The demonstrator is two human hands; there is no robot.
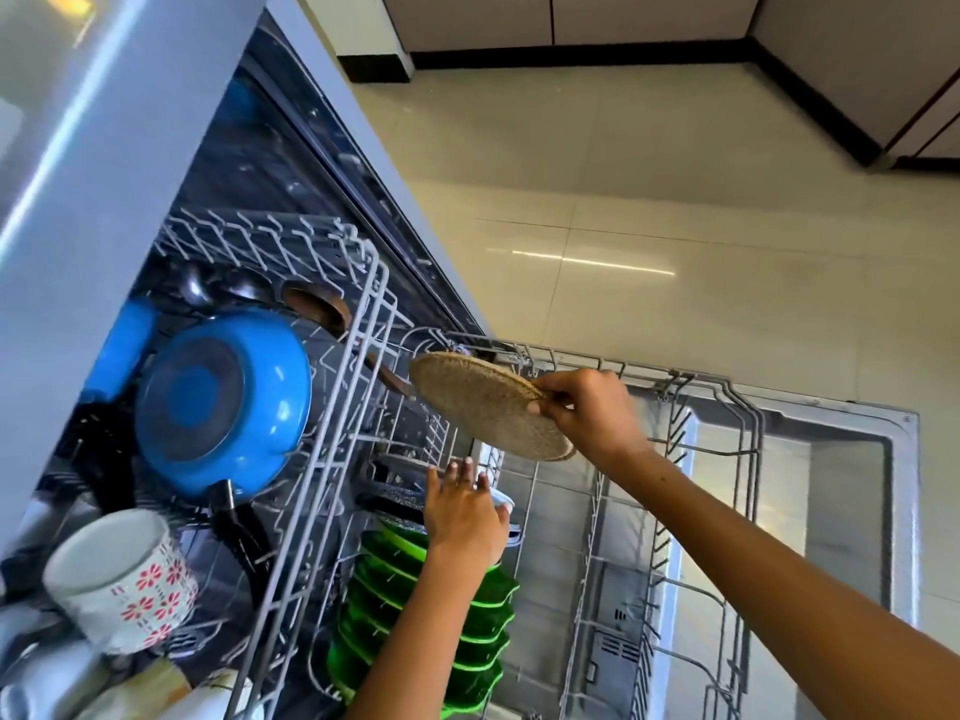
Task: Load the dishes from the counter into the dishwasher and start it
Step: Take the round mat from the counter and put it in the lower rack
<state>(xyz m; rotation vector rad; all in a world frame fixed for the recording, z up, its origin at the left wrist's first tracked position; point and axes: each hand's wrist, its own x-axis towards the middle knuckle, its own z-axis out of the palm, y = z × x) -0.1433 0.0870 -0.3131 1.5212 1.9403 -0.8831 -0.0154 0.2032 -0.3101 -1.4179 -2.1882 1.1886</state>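
Observation:
My right hand (592, 410) pinches the rim of a round, speckled brown plate (485, 405) and holds it tilted above the far end of the dishwasher's lower rack (722, 392). My left hand (462, 506) rests with fingers spread on dark dishes standing in that rack, just beyond a row of upright green plates (410, 605). The upper rack (332, 444) is pulled out to the left. It carries an upturned blue pan (223, 402), a white cup with red flowers (119, 579) and wooden spoons (319, 304).
The open dishwasher door (852, 491) lies flat under the lower rack at right. The right half of the lower rack shows bare wire tines. Tiled floor (623, 174) spreads beyond, with dark-based cabinets (571, 23) at the top.

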